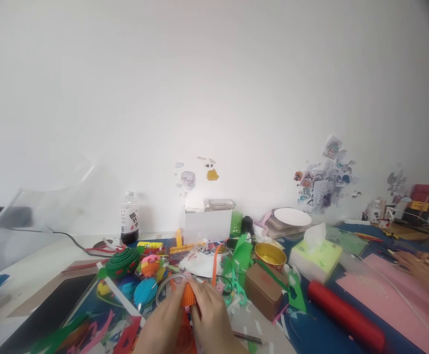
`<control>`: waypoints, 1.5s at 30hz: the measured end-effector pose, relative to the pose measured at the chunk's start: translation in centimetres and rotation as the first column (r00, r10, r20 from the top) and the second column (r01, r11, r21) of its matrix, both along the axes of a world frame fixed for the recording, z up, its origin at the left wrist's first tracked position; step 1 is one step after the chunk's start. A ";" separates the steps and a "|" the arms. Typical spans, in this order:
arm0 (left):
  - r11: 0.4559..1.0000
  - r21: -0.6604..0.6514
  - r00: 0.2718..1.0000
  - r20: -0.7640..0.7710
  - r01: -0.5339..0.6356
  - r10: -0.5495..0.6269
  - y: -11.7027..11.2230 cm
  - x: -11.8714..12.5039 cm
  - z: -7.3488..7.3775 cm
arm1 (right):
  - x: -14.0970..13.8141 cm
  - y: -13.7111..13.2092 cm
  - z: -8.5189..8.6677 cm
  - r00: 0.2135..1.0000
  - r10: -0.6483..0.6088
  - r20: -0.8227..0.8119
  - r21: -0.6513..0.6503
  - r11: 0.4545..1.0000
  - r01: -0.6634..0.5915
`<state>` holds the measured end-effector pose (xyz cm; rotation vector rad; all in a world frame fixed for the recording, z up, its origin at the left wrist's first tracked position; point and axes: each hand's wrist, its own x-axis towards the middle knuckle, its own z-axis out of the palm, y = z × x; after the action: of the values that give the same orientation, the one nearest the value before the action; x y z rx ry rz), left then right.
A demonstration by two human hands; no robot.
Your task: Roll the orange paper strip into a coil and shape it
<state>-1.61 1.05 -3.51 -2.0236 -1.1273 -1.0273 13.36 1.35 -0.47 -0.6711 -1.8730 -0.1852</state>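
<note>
At the bottom centre, my left hand and my right hand come together around a small orange pleated paper piece. Fingers of both hands are closed on it, and they hide its lower part. Just behind my left fingers lies a roll of clear tape. To the left of it are a blue pleated paper ball, an orange and pink one and a green coiled paper piece. Teal scissors rest to the right of my right hand.
Paper scraps clutter the table. A brown box, a gold tin, a tissue box and a red roll stand or lie rightward. A bottle stands back left. Another person's hands rest over pink sheets.
</note>
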 end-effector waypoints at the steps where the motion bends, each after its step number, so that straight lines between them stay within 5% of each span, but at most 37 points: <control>1: 1.000 -0.021 1.000 0.026 0.007 -0.007 -0.1 0.1 0.3 | 0.1 0.0 0.0 1.000 0.012 0.016 -0.011 1.000 -0.012; 9: 0.951 -0.295 0.960 0.280 0.098 -0.012 -1.5 -0.2 2.8 | 1.2 0.3 0.6 0.985 0.113 0.130 -0.190 0.978 -0.087; 20: 0.856 -0.446 0.922 0.377 0.263 -0.087 -1.8 -0.6 4.1 | 2.3 0.7 1.9 0.936 0.239 0.260 -0.392 0.911 -0.124; 23: 0.797 -0.520 0.888 0.458 0.308 -0.044 -2.2 -0.3 5.0 | 2.4 0.8 2.1 0.943 0.290 0.163 -0.498 0.849 -0.175; 29: 0.607 -0.615 0.788 0.616 0.503 -0.029 -2.6 0.2 6.2 | 2.7 0.4 2.9 0.900 0.420 -0.119 -0.685 0.621 -0.381; 37: 0.489 -0.588 0.667 0.744 0.644 0.017 -2.5 0.4 6.2 | 2.2 -0.1 3.2 0.893 0.362 -0.267 -0.716 0.546 -0.435; 42: 0.531 -0.590 0.694 0.720 0.609 0.004 -2.9 0.5 6.4 | 2.0 0.1 2.8 0.896 0.348 -0.274 -0.704 0.563 -0.434; 45: 0.567 -0.589 0.702 0.712 0.576 0.027 -3.0 0.7 6.5 | 1.9 0.1 2.7 0.874 0.372 -0.312 -0.711 0.518 -0.475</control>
<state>-0.92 -1.98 3.03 -2.7009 -1.9223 -1.7536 15.25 1.41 2.25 -0.7243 -1.8946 1.0469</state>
